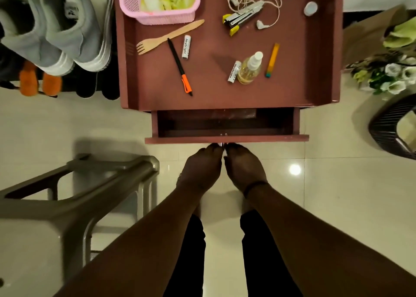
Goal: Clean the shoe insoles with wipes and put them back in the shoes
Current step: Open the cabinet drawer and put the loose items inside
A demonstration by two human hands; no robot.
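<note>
A: Status? Biggest thing first.

B: Worktop (157,98), reddish, with its drawer (227,139) pulled part open. Both hands are at the small knob (222,144) on the drawer front. Left hand (202,168) and right hand (244,168) have fingertips curled in on the knob, pinching it together.

A: So which step?

B: My read: pre-cleaning, looking for wipes. No insole is out and no wipe is in hand.

A: Where are the shoes?

B: Grey shoes (56,26) on the rack to the left of the worktop, well apart from the hands. Can't see whether the insoles are inside them.

A: Drawer contents?

B: Dark inside. Something flat and shiny sits at the back; can't tell what. The rest looks bare.

A: Other containers?

B: Pink basket (157,17) at the far left of the worktop holds pale yellow-green sheets, possibly wipes or cloths. A spray bottle (249,69) holds yellowish liquid, and a battery (234,71) lies touching it.

A: Next move?

B: Pull the drawer further for a clear look, or shut it and reach for the basket.
</note>
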